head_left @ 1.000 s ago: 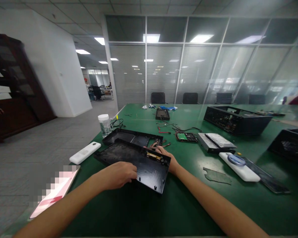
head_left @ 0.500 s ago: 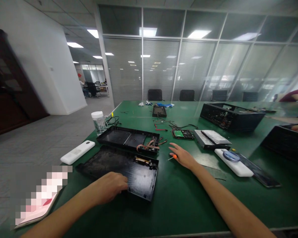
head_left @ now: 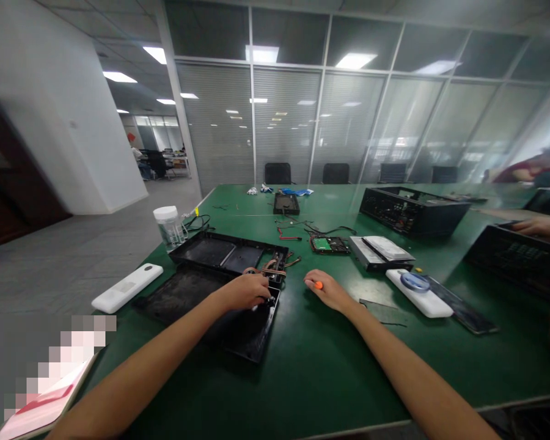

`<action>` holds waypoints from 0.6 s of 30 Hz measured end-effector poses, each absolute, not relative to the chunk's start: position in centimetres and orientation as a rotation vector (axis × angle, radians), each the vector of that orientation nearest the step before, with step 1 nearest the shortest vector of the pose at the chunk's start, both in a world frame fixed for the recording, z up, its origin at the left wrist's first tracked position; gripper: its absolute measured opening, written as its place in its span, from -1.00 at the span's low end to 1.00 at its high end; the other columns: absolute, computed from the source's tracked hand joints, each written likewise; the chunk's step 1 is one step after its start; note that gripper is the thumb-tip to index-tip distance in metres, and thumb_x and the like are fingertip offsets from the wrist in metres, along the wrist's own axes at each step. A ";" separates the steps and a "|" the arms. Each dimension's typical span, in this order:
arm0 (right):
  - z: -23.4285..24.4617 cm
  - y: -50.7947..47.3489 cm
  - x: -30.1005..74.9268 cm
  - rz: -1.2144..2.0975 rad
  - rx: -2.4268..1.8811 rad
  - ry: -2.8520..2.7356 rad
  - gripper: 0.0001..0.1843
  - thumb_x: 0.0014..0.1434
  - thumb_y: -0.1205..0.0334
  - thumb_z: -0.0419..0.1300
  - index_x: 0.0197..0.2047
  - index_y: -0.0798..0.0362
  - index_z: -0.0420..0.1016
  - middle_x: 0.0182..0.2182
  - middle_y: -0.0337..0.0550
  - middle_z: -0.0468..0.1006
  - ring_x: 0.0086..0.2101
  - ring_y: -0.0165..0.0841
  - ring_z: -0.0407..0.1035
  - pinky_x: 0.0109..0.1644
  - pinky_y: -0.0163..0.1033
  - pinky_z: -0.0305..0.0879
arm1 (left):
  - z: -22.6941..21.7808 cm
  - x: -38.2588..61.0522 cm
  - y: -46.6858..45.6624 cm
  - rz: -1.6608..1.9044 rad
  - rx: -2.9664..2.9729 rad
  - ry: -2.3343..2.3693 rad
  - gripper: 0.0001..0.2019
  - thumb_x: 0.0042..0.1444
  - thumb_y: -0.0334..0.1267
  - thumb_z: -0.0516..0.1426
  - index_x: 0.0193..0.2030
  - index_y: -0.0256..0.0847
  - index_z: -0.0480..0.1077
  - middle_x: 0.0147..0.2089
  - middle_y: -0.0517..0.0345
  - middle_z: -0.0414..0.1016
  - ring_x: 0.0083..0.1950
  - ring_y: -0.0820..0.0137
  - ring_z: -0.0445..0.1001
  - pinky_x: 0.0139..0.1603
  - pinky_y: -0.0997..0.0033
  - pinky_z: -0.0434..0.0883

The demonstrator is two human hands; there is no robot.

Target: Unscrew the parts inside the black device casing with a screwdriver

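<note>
A black plastic case half [head_left: 192,299] lies on the green table [head_left: 330,366] in front of me, with a second black tray [head_left: 220,252] holding coloured wires just behind it. My left hand [head_left: 245,291] rests on the near case's far right corner, fingers curled around a small part I cannot make out. My right hand [head_left: 327,289] lies on the table to the right of the case, closed on a small orange-tipped screwdriver [head_left: 318,285].
A white remote-like bar [head_left: 127,287] and a clear jar [head_left: 167,227] sit at the left. A green circuit board [head_left: 326,245], a metal drive [head_left: 380,250], a white bar with tape roll [head_left: 417,292] and black chassis [head_left: 412,211] lie right. Another person's hand [head_left: 538,227] rests on a black box.
My left hand moved from the case's near edge up to its far right corner. My right hand has closed over the orange-tipped screwdriver. The view shifted right.
</note>
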State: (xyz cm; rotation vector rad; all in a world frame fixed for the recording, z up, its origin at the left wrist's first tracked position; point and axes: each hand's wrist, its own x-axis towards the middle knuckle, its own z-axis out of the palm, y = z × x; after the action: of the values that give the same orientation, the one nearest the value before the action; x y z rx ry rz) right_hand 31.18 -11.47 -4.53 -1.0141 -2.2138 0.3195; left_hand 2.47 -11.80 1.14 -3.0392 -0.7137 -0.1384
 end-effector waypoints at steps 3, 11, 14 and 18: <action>-3.9 -11.7 31.0 0.302 -1.000 -2.214 -0.68 0.24 0.08 -0.08 -0.28 0.06 0.41 -0.28 -0.08 0.44 -0.21 -0.33 0.30 -0.07 -0.17 0.20 | -0.8 2.6 -11.3 -0.163 -2.960 -0.570 -0.80 0.15 -0.40 0.01 -0.23 -0.17 0.45 -0.26 0.10 0.39 -0.21 0.42 0.33 -0.15 0.47 0.25; -3.7 -12.3 30.0 0.341 -0.952 -2.287 -0.69 0.24 0.09 -0.08 -0.28 0.05 0.41 -0.29 -0.09 0.44 -0.21 -0.34 0.29 -0.06 -0.17 0.20 | -2.0 2.5 -11.5 -0.152 -2.841 -0.426 -0.84 0.18 -0.34 0.02 -0.30 -0.20 0.44 -0.30 0.05 0.33 -0.23 0.36 0.27 -0.20 0.39 0.24; -3.3 -12.5 29.9 0.330 -0.956 -2.262 -0.69 0.25 0.09 -0.09 -0.26 0.05 0.41 -0.27 -0.08 0.44 -0.20 -0.33 0.29 -0.05 -0.16 0.19 | -1.8 2.9 -11.7 -0.199 -2.890 -0.435 -0.82 0.20 -0.36 -0.01 -0.30 -0.23 0.42 -0.23 0.04 0.35 -0.18 0.37 0.28 -0.14 0.40 0.24; -2.7 -12.8 29.9 0.308 -0.957 -2.229 -0.67 0.25 0.07 -0.10 -0.27 0.05 0.41 -0.27 -0.08 0.44 -0.19 -0.32 0.29 -0.05 -0.16 0.19 | -1.4 3.0 -12.6 -0.298 -3.010 -0.503 -0.80 0.20 -0.42 -0.06 -0.21 -0.22 0.39 -0.18 0.05 0.38 -0.11 0.39 0.31 -0.07 0.44 0.24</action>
State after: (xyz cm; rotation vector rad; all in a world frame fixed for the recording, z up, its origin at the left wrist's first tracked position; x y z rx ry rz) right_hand 29.90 -12.78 -2.74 -0.9571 -2.2287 0.3077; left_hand 3.00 -12.56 -1.43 -3.0102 -0.5035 -0.2977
